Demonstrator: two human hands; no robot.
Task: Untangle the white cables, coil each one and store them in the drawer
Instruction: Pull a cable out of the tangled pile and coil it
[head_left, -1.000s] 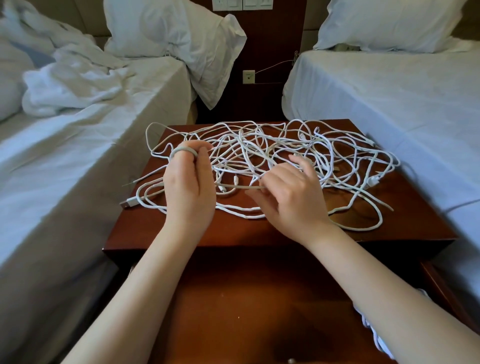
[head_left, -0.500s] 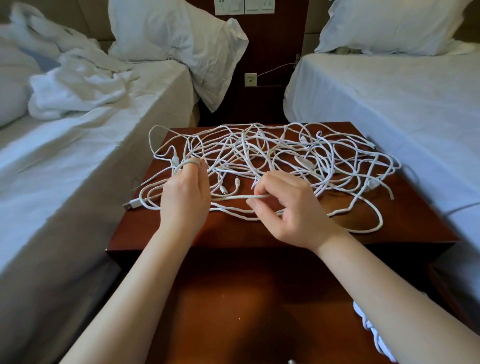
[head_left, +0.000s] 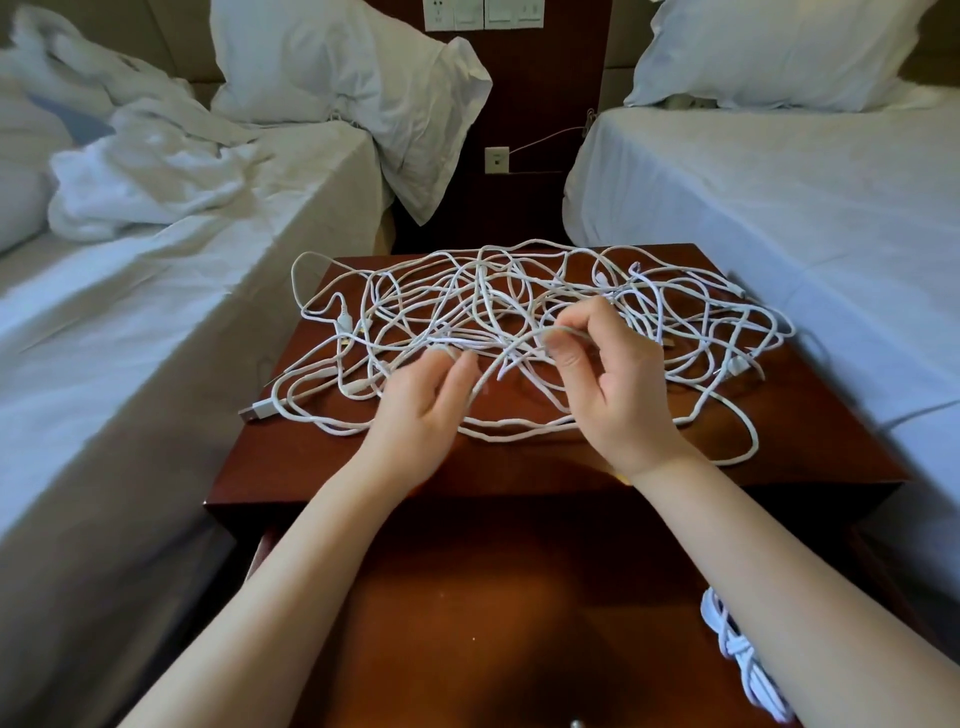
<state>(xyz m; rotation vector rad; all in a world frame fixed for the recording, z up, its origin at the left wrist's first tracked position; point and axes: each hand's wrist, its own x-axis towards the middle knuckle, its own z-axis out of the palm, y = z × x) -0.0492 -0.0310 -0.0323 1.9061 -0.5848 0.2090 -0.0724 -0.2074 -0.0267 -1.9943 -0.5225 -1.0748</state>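
On the nightstand (head_left: 810, 447) between two beds, seen from the head camera, the cables (head_left: 649, 312) lay in one loose white tangle across most of the top, with a USB plug (head_left: 255, 411) sticking out at its left edge. The left hand (head_left: 421, 410) was relaxed, with its fingers spread and nearly straight and the tips touching strands at the near side of the heap; it gripped nothing that I could make out, though motion blur softened the fingertips. The right hand (head_left: 615, 400) pinched one strand (head_left: 524, 340) between thumb and forefinger and held it lifted just above the pile, the other fingers curled. Below, the drawer (head_left: 467, 597) stood pulled out, and at its right side a white bundle (head_left: 737, 649), partly hidden by the right forearm, looked like a cable already coiled and stored. By that reading the job was at an early stage: perhaps one cable put away, and the rest still knotted together, waiting to be separated, coiled and stored.
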